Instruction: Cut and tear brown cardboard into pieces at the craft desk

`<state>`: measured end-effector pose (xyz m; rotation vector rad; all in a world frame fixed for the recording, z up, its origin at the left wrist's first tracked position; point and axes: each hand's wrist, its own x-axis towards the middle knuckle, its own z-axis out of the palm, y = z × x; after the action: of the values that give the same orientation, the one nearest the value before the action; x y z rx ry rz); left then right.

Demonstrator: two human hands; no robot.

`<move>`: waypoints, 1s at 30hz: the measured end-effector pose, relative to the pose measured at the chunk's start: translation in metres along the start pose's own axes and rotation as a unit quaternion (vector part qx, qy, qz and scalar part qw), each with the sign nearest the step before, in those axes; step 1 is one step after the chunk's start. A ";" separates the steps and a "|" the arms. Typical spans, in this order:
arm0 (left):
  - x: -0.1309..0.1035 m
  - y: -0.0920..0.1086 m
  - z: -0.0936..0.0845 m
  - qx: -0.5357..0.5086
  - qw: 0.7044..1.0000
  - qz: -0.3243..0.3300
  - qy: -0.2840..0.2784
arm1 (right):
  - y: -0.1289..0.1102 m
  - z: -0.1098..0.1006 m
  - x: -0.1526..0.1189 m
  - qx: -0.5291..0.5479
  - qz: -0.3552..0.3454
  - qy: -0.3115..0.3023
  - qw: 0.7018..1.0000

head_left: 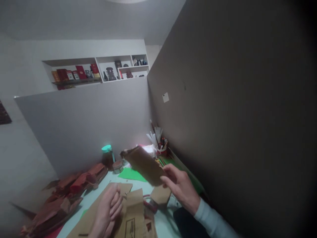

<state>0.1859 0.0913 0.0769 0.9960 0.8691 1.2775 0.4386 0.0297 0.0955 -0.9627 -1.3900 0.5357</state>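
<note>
My right hand (182,186) pinches a brown piece of cardboard (143,165) at its near right edge, thumb below and fingers above. The piece is tilted in the air over the table, and its far left end looks ragged. My left hand (109,209) is closed in a fist above larger cardboard pieces (135,210); whatever its fingers hold, if anything, is hidden. Another small cardboard piece (160,195) lies below my right hand. Beside it sits a dark red ring-shaped thing (150,203), partly covered and blurred.
Reddish-brown crumpled model-like pieces (84,180) line the table's left side. Farther back stand a jar with a teal lid (107,157), a small glass pot (117,167) and a green sheet (131,174). A cup of pens (161,150) stands in the corner. A grey partition (223,115) rises close on the right.
</note>
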 end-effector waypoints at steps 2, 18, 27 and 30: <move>-0.012 0.009 -0.004 -0.005 1.000 0.017 0.008 | -0.004 0.005 -0.003 0.044 0.060 -0.057 0.996; -0.080 0.027 -0.056 0.306 0.928 0.173 0.126 | -0.018 0.043 -0.029 0.225 0.281 -0.262 0.895; -0.079 0.009 -0.056 0.626 0.618 0.472 -0.062 | -0.025 0.049 -0.040 0.204 0.345 -0.334 0.853; -0.077 0.005 -0.065 0.658 0.572 0.480 -0.094 | -0.028 0.047 -0.044 0.192 0.363 -0.349 0.843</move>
<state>0.1159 0.0217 0.0575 3.0963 1.1101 1.1259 0.3804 -0.0085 0.0889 -0.9799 -1.4079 1.8154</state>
